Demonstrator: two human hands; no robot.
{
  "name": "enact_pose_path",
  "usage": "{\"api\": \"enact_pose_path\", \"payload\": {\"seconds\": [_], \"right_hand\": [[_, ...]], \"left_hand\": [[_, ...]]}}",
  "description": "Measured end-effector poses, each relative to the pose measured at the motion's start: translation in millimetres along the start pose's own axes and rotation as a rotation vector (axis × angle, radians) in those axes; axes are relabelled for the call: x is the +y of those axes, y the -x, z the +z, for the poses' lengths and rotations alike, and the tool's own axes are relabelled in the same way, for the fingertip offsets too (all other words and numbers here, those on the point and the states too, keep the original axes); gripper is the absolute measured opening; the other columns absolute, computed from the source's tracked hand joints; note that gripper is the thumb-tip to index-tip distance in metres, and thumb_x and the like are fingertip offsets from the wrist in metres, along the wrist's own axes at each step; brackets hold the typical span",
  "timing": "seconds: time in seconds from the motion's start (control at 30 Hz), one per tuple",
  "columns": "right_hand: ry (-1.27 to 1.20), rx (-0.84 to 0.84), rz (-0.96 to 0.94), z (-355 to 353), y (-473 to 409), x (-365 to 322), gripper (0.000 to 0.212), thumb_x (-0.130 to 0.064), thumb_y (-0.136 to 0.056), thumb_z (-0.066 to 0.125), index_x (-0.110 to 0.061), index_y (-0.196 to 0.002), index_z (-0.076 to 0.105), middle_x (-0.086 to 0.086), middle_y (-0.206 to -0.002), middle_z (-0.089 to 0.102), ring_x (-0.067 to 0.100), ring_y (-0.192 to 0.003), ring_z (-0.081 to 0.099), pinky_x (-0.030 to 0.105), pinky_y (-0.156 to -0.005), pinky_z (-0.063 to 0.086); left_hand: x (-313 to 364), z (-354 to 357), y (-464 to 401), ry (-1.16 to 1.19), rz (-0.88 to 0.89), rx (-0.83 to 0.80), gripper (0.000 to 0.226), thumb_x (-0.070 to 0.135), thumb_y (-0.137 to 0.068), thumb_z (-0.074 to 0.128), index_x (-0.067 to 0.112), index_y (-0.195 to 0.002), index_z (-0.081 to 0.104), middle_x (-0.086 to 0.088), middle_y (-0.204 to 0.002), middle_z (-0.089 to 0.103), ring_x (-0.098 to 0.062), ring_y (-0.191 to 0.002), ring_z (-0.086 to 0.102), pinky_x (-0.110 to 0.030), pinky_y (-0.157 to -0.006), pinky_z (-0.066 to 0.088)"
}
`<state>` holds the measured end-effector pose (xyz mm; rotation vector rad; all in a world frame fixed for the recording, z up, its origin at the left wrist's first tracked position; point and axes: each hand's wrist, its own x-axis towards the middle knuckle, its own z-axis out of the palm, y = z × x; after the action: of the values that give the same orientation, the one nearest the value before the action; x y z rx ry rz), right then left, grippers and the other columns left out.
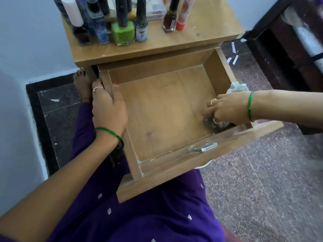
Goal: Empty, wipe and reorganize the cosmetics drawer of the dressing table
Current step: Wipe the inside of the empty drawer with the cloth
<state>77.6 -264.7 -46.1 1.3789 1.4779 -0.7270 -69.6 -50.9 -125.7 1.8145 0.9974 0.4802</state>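
Observation:
The wooden drawer stands pulled out over my lap, and its bottom is bare wood. My left hand grips the drawer's left wall, thumb inside. My right hand is closed on a crumpled cloth, pressing it into the drawer's near right corner. A pale end of cloth shows behind my right wrist, over the right wall. On the dressing table top stand several nail polish bottles, among them a green one and a dark red one.
A metal lock plate sits on the drawer's front panel. My purple clothing lies under the drawer. A bare foot rests left of the table. Speckled floor with paper scraps lies to the right, beside dark furniture.

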Motion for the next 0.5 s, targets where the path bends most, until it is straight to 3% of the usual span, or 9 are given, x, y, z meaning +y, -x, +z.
{"api": "enact_pose_path", "payload": {"seconds": [0.07,0.23,0.37,0.5], "right_hand": [[-0.041,0.039,0.045,-3,3,5,0.027,-0.010,-0.090,0.045,-0.023,-0.108,0.061,-0.009,-0.132,0.038,0.017,-0.118,0.042,0.033,-0.097,0.042],[-0.191,0.354,0.078,-36,-4,12,0.037,0.001,-0.082,0.051,-0.019,-0.111,0.064,-0.009,-0.130,0.040,0.018,-0.111,0.042,0.035,-0.094,0.044],[-0.219,0.231,0.028,-25,-16,-3,0.033,-0.001,-0.083,0.053,-0.018,-0.107,0.066,-0.008,-0.130,0.036,0.018,-0.110,0.042,0.034,-0.083,0.051],[-0.092,0.074,0.038,4,-8,-9,0.025,-0.016,-0.093,0.045,-0.017,-0.109,0.064,-0.006,-0.135,0.034,0.020,-0.120,0.038,0.032,-0.093,0.043]], "left_hand": [[0,0,0,-0.005,-0.006,-0.002,0.033,0.038,-0.098,0.038,0.010,-0.114,0.046,-0.008,-0.108,0.060,-0.026,-0.096,0.058,-0.047,-0.086,0.048],[-1,0,-1,-0.010,-0.006,-0.010,0.032,0.037,-0.099,0.038,0.009,-0.113,0.045,-0.008,-0.106,0.058,-0.027,-0.097,0.057,-0.046,-0.086,0.048],[-1,0,0,-0.015,-0.005,-0.012,0.034,0.038,-0.099,0.038,0.009,-0.116,0.045,-0.008,-0.108,0.058,-0.029,-0.099,0.057,-0.049,-0.088,0.047],[-1,0,0,-0.008,0.005,-0.007,0.040,0.039,-0.098,0.037,0.011,-0.125,0.044,-0.009,-0.114,0.060,-0.029,-0.102,0.057,-0.050,-0.088,0.047]]}}
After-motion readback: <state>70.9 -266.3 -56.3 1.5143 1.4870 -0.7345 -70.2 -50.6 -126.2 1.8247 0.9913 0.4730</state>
